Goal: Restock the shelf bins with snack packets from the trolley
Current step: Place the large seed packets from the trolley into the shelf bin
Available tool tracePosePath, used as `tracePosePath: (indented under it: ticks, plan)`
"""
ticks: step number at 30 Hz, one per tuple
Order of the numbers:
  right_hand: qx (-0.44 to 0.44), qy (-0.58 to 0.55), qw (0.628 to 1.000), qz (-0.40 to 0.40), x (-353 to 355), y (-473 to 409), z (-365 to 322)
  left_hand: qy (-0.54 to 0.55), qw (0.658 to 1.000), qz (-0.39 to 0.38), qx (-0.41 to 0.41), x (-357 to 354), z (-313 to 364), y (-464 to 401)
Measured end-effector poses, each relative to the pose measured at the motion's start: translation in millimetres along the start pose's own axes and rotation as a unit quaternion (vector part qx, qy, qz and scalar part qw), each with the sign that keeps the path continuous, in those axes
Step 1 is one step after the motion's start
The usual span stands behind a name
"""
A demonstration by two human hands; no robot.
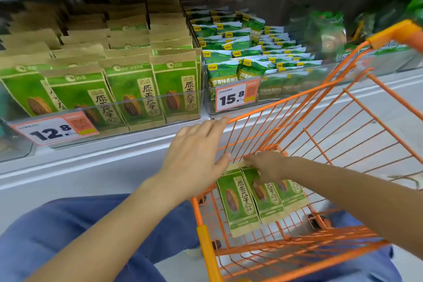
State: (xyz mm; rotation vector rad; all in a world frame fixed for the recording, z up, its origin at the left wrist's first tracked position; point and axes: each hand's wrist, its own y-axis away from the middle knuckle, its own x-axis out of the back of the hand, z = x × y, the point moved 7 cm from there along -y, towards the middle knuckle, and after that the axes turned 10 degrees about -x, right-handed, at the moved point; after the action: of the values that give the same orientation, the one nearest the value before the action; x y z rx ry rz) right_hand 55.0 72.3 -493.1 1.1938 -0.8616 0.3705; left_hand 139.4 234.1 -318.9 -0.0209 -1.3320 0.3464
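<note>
Price tags [53, 131] read 12.8 and, second tag [235, 96], 15.8.

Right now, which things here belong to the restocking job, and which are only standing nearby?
For the job:
- right hand gripping green-and-kraft seed packets
- left hand, open
- orange wire trolley
- clear bin priced 12.8

Nearby only:
- green pea packets
- 15.8 price tag

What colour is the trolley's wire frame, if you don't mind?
Orange, clearest in the head view: trolley.
</note>
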Motion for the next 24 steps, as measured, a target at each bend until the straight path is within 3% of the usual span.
tracePosePath:
  ticks: [4, 8, 11, 13, 15, 18, 20, 24]
  plan:
    - [0.017, 0.034, 0.999, -0.031, -0.7, 8.9, -0.4, 0.008, 1.000, 0.009, -0.003, 1.2, -0.5, -1.1]
    - [0.034, -0.082, 0.990, -0.105, 18.8, 28.0, 0.6, 0.010, 1.000, 0.010, -0.010, -0.6, -1.6, -3.8]
    - [0.087, -0.184, 0.974, -0.095, 56.4, 58.8, -2.4, 0.008, 1.000, 0.005, -0.010, -1.5, -2.7, -5.6]
    - [0.098, -0.250, 0.962, -0.058, 88.9, 84.4, -2.6, 0.024, 1.000, -0.005, 0.000, -1.3, -4.5, -6.6]
    - [0.116, -0.303, 0.946, -0.014, 122.0, 110.0, -7.1, 0.173, 0.984, -0.004, 0.043, -0.3, -9.2, -8.2]
    - [0.140, -0.390, 0.908, 0.066, 166.6, 136.6, -18.7, 0.464, 0.877, 0.070, 0.101, 16.9, -17.9, -10.2]
    - [0.152, -0.432, 0.881, 0.115, 190.5, 144.6, -31.3, 0.499, 0.857, 0.087, 0.094, 39.5, -21.9, -8.8]
    - [0.183, -0.504, 0.818, 0.208, 230.2, 148.6, -68.5, 0.464, 0.878, 0.087, 0.078, 83.7, -35.4, 7.7]
